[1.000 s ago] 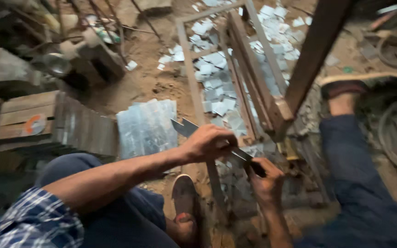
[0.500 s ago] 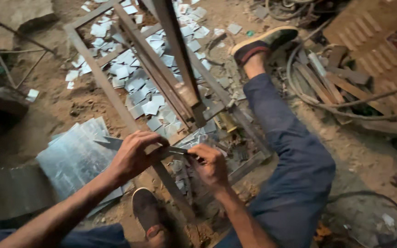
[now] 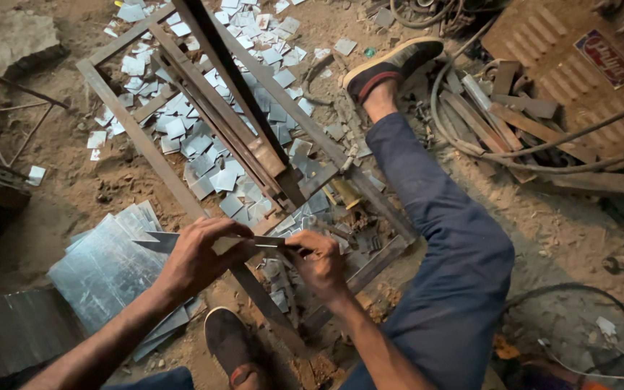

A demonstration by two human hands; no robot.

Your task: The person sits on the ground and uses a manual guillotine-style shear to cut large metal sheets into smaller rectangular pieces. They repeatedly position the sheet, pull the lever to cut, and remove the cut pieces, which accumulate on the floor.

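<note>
My left hand (image 3: 198,256) grips a thin grey metal sheet strip (image 3: 154,241) that juts out to its left. My right hand (image 3: 319,261) is closed on the strip's other end, where a narrow dark blade or bar (image 3: 272,246) runs between the two hands. Both hands hover over a rusty angle-iron frame (image 3: 139,131) lying on the dirt floor. Under the frame lie several small cut metal squares (image 3: 204,144). My right leg in blue trousers (image 3: 445,238) stretches away to a shoe (image 3: 391,66); my left shoe (image 3: 231,350) rests below the hands.
A stack of grey metal sheets (image 3: 102,271) lies left of my hands. Cables (image 3: 485,155) and rusty metal offcuts (image 3: 514,115) lie at the right beside a brown machine casing (image 3: 579,58). A stone block (image 3: 9,40) sits at top left.
The view has swung left to right, so the frame and hands sit more centrally. Both hands keep their hold on the strip in much the same pose.
</note>
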